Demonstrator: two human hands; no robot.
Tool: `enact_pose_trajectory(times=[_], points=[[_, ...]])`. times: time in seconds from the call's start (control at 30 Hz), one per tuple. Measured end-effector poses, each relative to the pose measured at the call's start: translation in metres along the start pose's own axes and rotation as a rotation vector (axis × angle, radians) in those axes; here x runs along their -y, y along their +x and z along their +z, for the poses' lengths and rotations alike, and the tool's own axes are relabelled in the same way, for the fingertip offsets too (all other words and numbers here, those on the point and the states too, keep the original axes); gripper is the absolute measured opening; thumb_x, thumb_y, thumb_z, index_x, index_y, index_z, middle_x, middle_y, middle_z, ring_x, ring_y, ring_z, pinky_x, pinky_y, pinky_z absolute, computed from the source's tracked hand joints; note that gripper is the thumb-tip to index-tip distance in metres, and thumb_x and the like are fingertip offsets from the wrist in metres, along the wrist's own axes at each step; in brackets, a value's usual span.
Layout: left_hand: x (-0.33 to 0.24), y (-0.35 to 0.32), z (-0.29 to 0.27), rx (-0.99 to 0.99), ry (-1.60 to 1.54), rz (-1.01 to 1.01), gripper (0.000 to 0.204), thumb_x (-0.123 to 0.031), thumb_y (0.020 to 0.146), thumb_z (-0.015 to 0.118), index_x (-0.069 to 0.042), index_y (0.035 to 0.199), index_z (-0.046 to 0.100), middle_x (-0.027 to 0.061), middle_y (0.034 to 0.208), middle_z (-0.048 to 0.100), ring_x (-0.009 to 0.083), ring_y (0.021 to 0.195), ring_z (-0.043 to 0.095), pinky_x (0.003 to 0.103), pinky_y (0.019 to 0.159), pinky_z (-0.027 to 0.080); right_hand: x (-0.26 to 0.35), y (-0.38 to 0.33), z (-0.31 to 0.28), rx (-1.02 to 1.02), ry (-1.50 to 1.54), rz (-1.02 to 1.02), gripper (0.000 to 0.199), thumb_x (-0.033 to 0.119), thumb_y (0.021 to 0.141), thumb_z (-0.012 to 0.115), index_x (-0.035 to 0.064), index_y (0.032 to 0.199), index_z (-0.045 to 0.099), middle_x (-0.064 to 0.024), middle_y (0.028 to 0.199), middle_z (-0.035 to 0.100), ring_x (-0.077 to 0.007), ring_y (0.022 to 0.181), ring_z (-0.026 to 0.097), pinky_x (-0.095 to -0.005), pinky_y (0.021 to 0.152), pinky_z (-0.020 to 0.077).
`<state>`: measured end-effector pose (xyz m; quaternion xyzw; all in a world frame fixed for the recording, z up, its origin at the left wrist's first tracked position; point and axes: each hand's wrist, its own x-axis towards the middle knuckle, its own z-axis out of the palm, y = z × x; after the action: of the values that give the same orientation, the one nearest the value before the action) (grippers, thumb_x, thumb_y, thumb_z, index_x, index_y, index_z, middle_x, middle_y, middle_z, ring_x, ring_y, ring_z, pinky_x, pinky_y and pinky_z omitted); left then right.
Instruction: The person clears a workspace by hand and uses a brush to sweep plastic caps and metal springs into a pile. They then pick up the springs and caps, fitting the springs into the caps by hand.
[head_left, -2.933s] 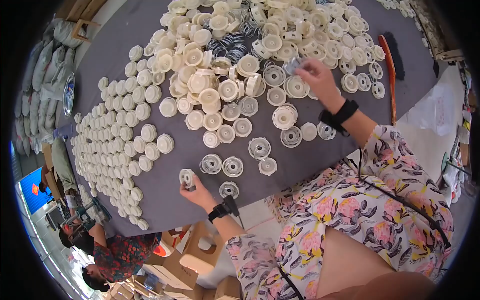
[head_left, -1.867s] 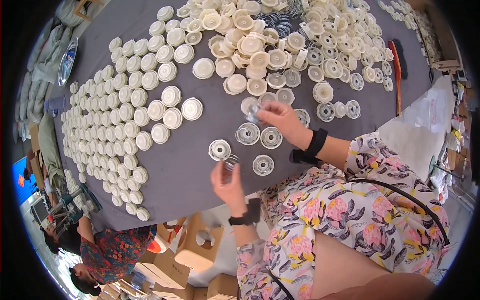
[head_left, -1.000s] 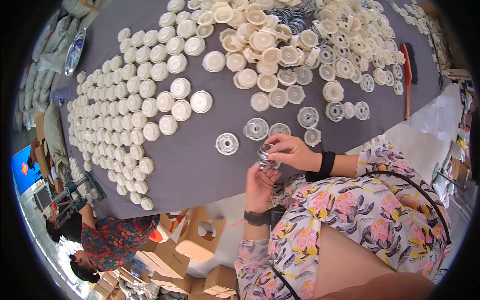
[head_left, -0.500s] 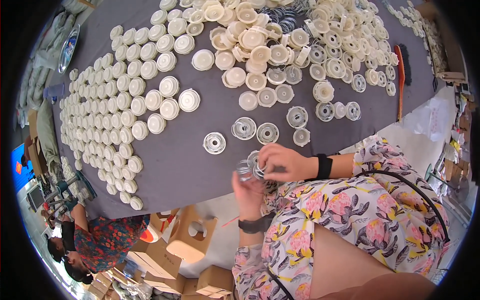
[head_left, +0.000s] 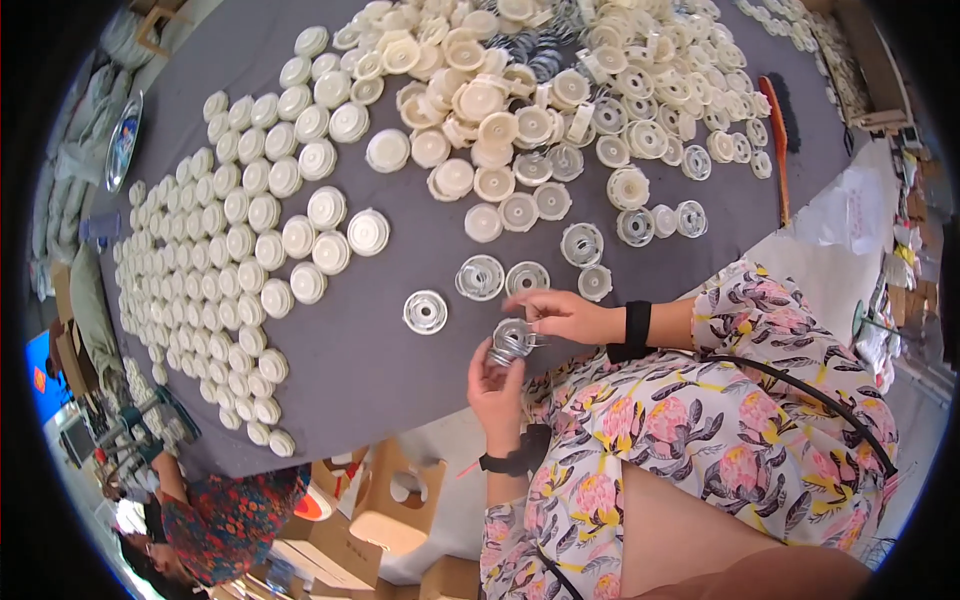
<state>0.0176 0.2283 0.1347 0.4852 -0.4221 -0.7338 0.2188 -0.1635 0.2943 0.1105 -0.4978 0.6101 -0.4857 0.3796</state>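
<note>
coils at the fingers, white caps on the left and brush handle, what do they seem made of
Coils: probably metal wire, shiny grey, in thin bright loops.
Caps: likely plastic, off-white, satin, with moulded-looking rims.
Brush handle: perhaps varnished wood, orange-red, smooth-looking; plastic is possible.

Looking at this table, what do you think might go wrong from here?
The coiled wire in the left hand could slip loose, with the right hand close beside it. The wire coils among the heaped cream parts might tangle if one is pulled out.
</note>
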Motion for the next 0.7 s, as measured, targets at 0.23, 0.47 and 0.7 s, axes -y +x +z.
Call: enact_pose_trajectory(times=[0.23,0.47,0.7], points=[[-0.009,0.015,0.050,0.185,0.500,0.307,0.043,-0.008,0.071,0.076,-0.003,0.109,0.057,0.0008,0.085,0.060,0.0083,0.071,0.054,0.023,0.065,0.045,0.004,-0.019,-0.033,0.127,0.814,0.760,0.029,0.031,0.088,0.062,0.0053,0.101,0.056,0.0040,0.076,0.054,-0.0043,0.062,0.047,-0.0201,0.052,0.0373],[-0.018,0.033,0.132,0.332,0.706,0.587,0.043,-0.005,0.066,0.079,-0.004,0.102,0.057,0.0007,0.083,0.060,0.0087,0.071,0.056,0.022,0.063,0.046,-0.003,-0.055,-0.106,0.013,1.067,0.678,0.028,0.025,0.086,0.065,0.0049,0.104,0.059,0.0061,0.074,0.052,-0.0007,0.062,0.044,-0.0181,0.052,0.0340],[-0.020,0.036,0.242,0.428,0.250,-0.016,0.033,0.005,0.071,0.073,-0.001,0.097,0.054,0.0047,0.088,0.062,0.0101,0.075,0.060,0.023,0.066,0.050,-0.012,-0.084,-0.203,-0.254,0.785,0.492,0.034,0.018,0.081,0.069,0.0009,0.110,0.060,-0.0016,0.098,0.063,-0.0074,0.088,0.056,-0.0236,0.077,0.0457]])
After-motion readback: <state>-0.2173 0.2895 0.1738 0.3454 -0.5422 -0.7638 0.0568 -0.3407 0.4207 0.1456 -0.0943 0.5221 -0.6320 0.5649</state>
